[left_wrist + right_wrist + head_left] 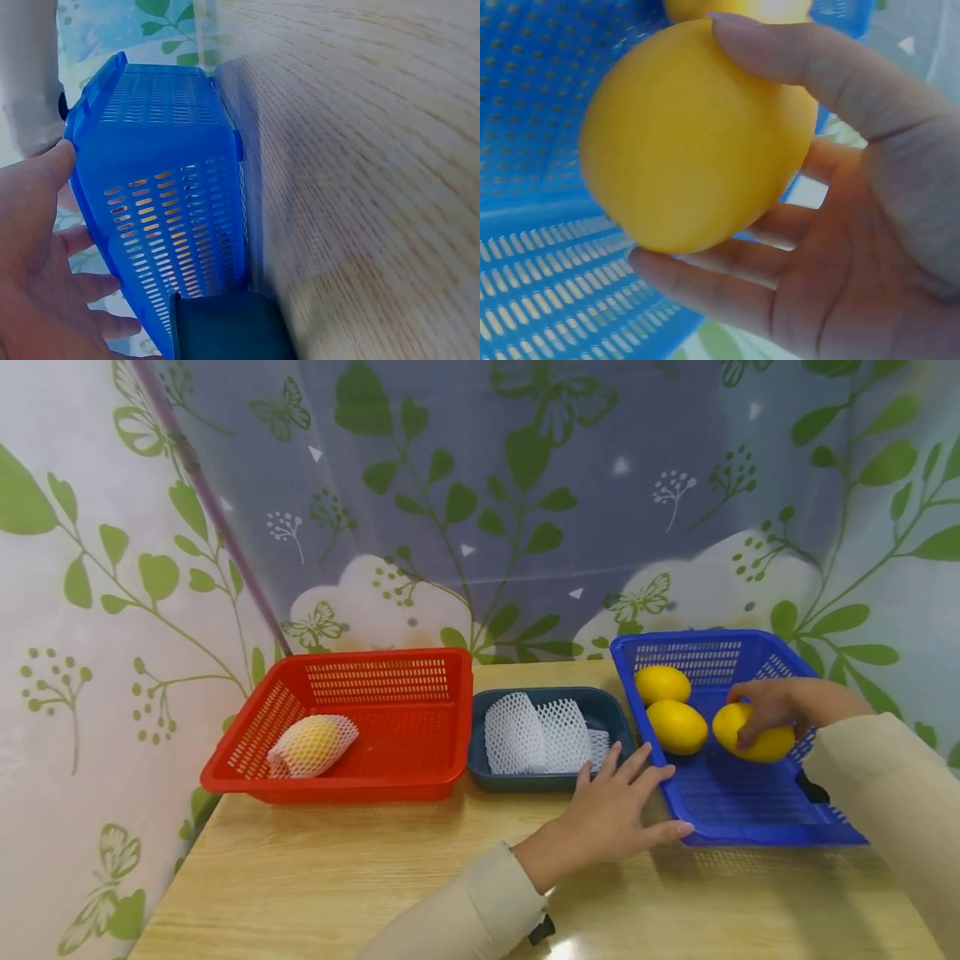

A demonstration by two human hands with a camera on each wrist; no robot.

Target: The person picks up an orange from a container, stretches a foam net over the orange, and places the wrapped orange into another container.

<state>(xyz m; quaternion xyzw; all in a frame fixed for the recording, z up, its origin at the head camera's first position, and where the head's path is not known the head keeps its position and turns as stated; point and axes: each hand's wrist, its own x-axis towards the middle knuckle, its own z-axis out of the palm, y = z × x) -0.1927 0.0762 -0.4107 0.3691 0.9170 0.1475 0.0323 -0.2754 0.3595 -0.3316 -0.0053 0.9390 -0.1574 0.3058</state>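
At the left, the red basket (405, 739) holds one netted fruit (315, 745), so I suppose the work is to dress fruits in nets. At 3 o'clock from it stands the green tray (525, 783) with white nets (513, 735). The left hand (611, 810) is between 4 and 5 o'clock of the tray; its fingers are spread and nearly straight, with the thumb at the rim of the blue basket (720, 802), and they grip no fruit and no net. Inside this basket, near the middle, the right hand (776, 702) has its fingers and thumb bent around a bare fruit (772, 745). Whether this fruit is lifted from the bottom, I cannot tell. The step in hand is, I judge, the taking of a fruit; the next move probably calls for bringing it towards 9 o'clock, to the nets.

Now the count, from left to right: one red basket with one netted fruit, at its 8 o'clock; one tray with at least two nets, because the overlap hides the exact number; one blue basket with three bare fruits, namely two loose ones, the far fruit (663, 683) at 10 o'clock and the near fruit (677, 727) at 9 o'clock from the held one, and the held one itself.
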